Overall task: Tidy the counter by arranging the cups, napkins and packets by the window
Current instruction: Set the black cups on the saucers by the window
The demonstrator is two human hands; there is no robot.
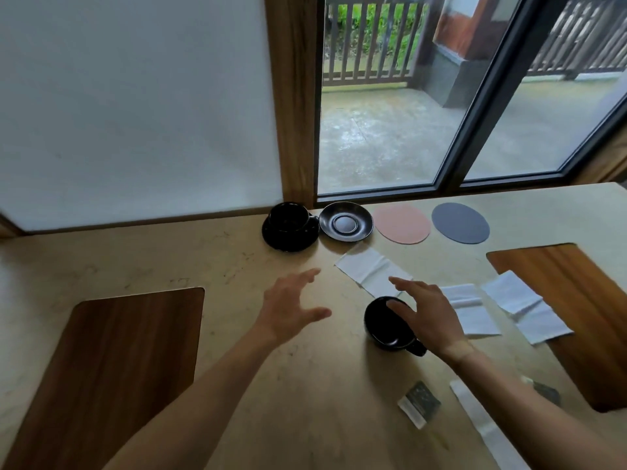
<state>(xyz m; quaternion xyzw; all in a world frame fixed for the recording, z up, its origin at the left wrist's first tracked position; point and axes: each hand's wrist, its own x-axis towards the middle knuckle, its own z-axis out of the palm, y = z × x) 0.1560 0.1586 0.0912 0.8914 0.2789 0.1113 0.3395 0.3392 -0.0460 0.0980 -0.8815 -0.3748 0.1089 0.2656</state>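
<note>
A black cup (383, 325) stands on the beige counter (237, 266) in the middle. My right hand (429, 313) hovers over its right side with fingers spread, holding nothing. To the left, my left hand (288, 308) floats open above the counter. By the window a second black cup (288, 218) sits on its saucer, with a bare black saucer (346, 221) beside it. Three white napkins lie loose: one (371, 271) behind the cup, two more (470, 312) (526, 305) to the right. A dark packet (420, 403) and a white packet (481, 425) lie near the front.
A pink coaster (402, 223) and a grey coaster (460, 222) lie by the window frame. Dark wooden boards sit at the left (112, 361) and right (576, 300). Another dark packet (546, 391) peeks out behind my right forearm.
</note>
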